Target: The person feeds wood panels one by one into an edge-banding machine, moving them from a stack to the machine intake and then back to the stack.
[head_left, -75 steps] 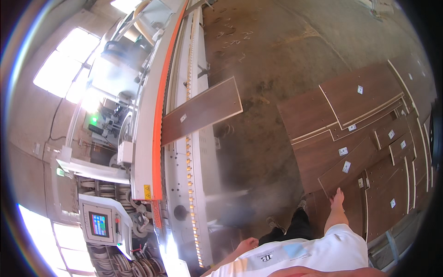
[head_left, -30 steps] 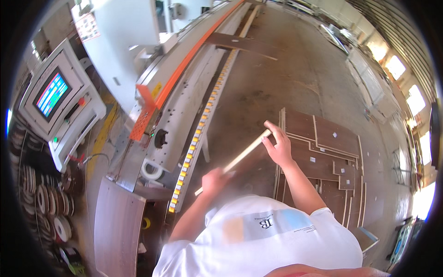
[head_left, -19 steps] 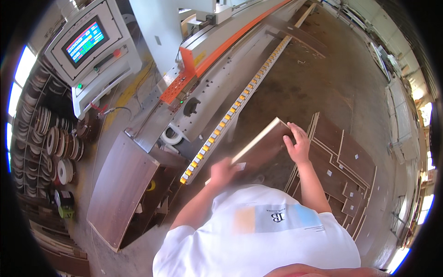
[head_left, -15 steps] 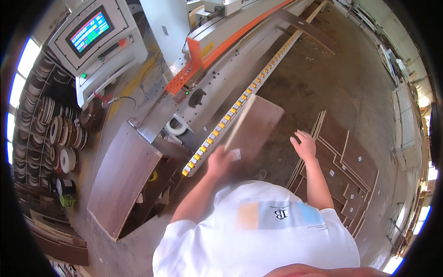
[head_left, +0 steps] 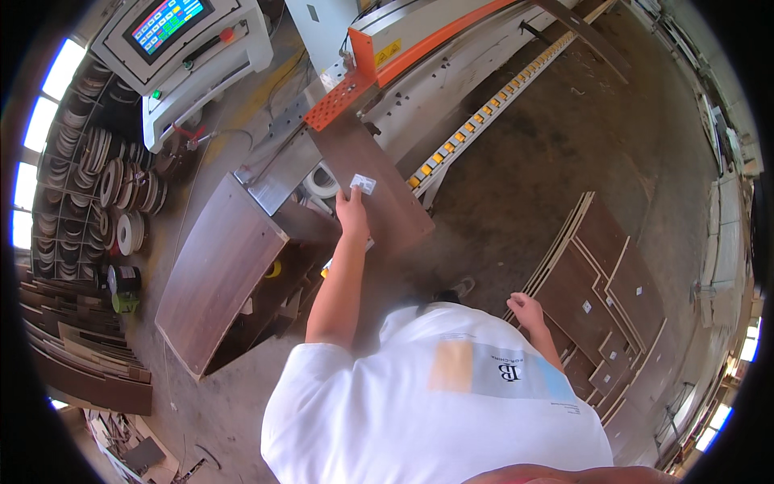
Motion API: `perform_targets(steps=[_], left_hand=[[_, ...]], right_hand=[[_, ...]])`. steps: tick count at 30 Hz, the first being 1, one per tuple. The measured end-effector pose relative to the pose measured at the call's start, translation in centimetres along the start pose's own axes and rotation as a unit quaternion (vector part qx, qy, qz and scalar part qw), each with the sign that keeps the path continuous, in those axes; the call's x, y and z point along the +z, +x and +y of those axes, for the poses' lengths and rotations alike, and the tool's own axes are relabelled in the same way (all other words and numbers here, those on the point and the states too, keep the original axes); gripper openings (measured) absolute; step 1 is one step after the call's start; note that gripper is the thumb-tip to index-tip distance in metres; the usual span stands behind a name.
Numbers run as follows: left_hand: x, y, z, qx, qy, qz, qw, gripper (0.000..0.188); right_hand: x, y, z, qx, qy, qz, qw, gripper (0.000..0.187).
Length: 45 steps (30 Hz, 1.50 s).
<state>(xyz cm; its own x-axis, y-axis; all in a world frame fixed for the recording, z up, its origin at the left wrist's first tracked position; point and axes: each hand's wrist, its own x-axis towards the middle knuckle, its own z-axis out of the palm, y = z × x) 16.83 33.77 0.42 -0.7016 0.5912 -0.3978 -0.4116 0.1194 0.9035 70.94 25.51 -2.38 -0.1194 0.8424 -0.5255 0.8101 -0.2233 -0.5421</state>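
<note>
The person's left hand is touching a brown panel beside its white label, fingers reaching forward, though how firmly they are gripping or how far they are closing cannot be told. The panel is lying across the rail of yellow rollers, its far end meeting the orange perforated guard of the machine. The right hand is hanging near the stack of brown panels, fingers loosely curling, their exact closure and any hold being unclear.
</note>
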Motion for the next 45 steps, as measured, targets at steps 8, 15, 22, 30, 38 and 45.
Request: perform_targets(steps=[8,15,22,30,38,45], left_hand=[[0.5,3.9,-0.9,0.011,0.087,0.061,0.994,0.073],[2.3,5.3,-1.8,0.028,-0.002,0.028,0.999,0.089],[8.1,4.9,1.0,0.002,-0.035,0.007,0.999,0.088],[16.6,7.4,1.8,-0.045,-0.018,0.005,0.999,0.093],[17.8,17.9,-3.1,-0.089,-0.009,-0.137,0.987,0.077],[22.2,9.1,-1.7,0.014,0.141,-0.193,0.971,0.042]], right_hand=[[0.4,-0.5,4.4,0.072,0.037,-0.028,0.996,0.039],[0.0,-1.0,4.0,0.081,0.083,-0.074,0.991,0.038],[0.8,-0.3,4.8,0.053,0.108,-0.060,0.991,0.034],[1.1,-2.0,5.3,0.064,0.097,-0.021,0.993,0.036],[2.8,-8.6,9.8,0.148,0.140,0.102,0.974,0.035],[13.6,-18.4,13.9,0.256,0.191,0.176,0.931,0.030]])
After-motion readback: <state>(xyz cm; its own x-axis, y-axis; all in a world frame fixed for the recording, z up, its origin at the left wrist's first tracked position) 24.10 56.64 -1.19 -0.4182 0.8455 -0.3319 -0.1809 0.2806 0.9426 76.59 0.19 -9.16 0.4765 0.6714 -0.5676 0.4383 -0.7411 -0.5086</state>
